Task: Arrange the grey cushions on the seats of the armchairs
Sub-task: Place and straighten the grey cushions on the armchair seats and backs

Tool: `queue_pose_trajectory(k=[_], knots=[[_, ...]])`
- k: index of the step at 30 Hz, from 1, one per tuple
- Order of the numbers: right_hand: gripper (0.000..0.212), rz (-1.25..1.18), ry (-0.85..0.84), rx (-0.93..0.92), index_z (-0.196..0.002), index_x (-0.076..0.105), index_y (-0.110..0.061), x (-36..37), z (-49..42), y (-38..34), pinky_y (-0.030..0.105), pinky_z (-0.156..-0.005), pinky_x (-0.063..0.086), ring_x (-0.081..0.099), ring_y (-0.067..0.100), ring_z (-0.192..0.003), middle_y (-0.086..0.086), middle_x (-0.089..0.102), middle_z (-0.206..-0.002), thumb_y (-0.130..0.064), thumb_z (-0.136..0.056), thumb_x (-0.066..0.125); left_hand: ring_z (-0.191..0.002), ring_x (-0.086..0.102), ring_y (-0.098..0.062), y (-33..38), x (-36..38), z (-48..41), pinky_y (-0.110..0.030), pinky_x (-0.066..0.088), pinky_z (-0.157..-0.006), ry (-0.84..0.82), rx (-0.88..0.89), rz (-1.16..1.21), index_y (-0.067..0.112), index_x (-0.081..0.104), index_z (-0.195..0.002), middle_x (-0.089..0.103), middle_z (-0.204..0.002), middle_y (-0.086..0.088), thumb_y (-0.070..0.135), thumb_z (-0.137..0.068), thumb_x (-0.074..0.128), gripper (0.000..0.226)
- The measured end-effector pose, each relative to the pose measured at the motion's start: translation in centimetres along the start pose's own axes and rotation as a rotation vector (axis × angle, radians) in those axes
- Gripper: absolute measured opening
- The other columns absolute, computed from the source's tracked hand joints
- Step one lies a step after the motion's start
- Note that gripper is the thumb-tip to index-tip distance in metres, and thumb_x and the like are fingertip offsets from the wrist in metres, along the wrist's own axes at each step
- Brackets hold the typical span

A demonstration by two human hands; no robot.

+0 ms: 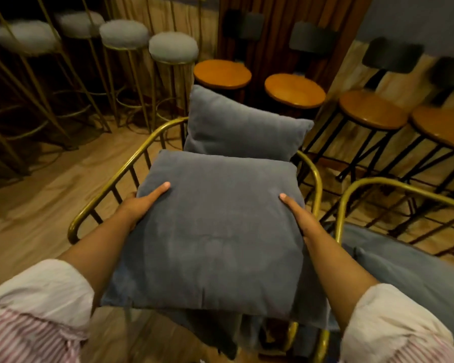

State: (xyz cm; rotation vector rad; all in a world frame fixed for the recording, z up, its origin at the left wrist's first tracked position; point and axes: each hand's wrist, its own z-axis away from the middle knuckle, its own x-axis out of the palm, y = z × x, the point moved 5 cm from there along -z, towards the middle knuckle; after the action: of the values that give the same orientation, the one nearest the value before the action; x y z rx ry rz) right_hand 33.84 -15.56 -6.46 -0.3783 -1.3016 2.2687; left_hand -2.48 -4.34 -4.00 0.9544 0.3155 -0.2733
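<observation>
Head view: gripping grey cushion (215, 231) by both edges, left hand (139, 203) and right hand (302, 218), keeping it flat for the armchair (116, 179) seat.

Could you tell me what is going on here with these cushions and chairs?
A person grips a grey cushion by its sides, left hand and right hand, over the seat of a gold-framed armchair. Another cushion leans against its back. A second armchair on the right already holds a cushion.
</observation>
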Motion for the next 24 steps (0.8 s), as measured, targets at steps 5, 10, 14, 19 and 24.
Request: queue_pose_trajectory(k=[5,10,14,19,24], knots=[[0.064,-0.004,-0.034,-0.151,-0.137,0.047,-0.017,-5.0,5.2,-3.8,0.038,-0.078,0.050,0.059,0.026,-0.103,0.009,0.058,-0.131,-0.033,-0.080,0.073,-0.132,0.043,-0.035,1.4,1.4,7.9,-0.045,0.039,-0.101,0.053,0.118,0.069,0.015,0.032,-0.146,0.039,-0.150,-0.011,0.066,-0.066,0.068,0.102],[0.068,0.007,-0.026,-0.279,-0.138,0.045,-0.021,-14.7,10.7,-5.2,0.029,-0.066,0.049,0.060,0.017,-0.094,0.004,0.058,-0.128,-0.037,-0.079,0.073,-0.118,0.058,-0.032,0.2,6.4,15.4,-0.047,0.048,-0.099,-0.056,0.178,0.257,0.024,0.043,-0.140,0.055,-0.138,-0.006,0.085,-0.031,0.070,0.127],[0.071,0.020,0.055,-0.325,-0.134,0.050,-0.022,-23.4,14.5,-4.7,0.038,-0.081,0.052,0.060,0.023,-0.104,0.002,0.061,-0.125,-0.040,-0.072,0.079,-0.117,0.059,-0.030,-0.6,12.0,19.1,-0.046,0.049,-0.098,-0.056,0.251,0.311,0.020,0.050,-0.136,0.059,-0.135,-0.006,0.086,-0.034,0.068,0.123],[0.065,-0.008,0.204,-0.311,-0.132,0.052,-0.017,-34.5,17.7,-2.5,0.037,-0.083,0.047,0.059,0.024,-0.102,0.005,0.061,-0.122,-0.030,-0.075,0.079,-0.122,0.054,-0.036,0.9,20.5,25.8,-0.049,0.045,-0.102,-0.116,0.303,0.254,0.014,0.049,-0.137,0.054,-0.138,-0.013,0.075,-0.056,0.068,0.104],[0.046,-0.039,0.277,-0.280,-0.121,0.056,-0.020,-43.3,18.6,-1.5,0.025,-0.063,0.047,0.062,0.013,-0.082,0.002,0.063,-0.112,-0.024,-0.079,0.075,-0.126,0.049,-0.033,3.1,30.0,29.7,-0.042,0.039,-0.089,-0.412,0.168,0.197,0.011,0.049,-0.136,0.056,-0.129,-0.010,0.062,-0.080,0.055,0.076]])
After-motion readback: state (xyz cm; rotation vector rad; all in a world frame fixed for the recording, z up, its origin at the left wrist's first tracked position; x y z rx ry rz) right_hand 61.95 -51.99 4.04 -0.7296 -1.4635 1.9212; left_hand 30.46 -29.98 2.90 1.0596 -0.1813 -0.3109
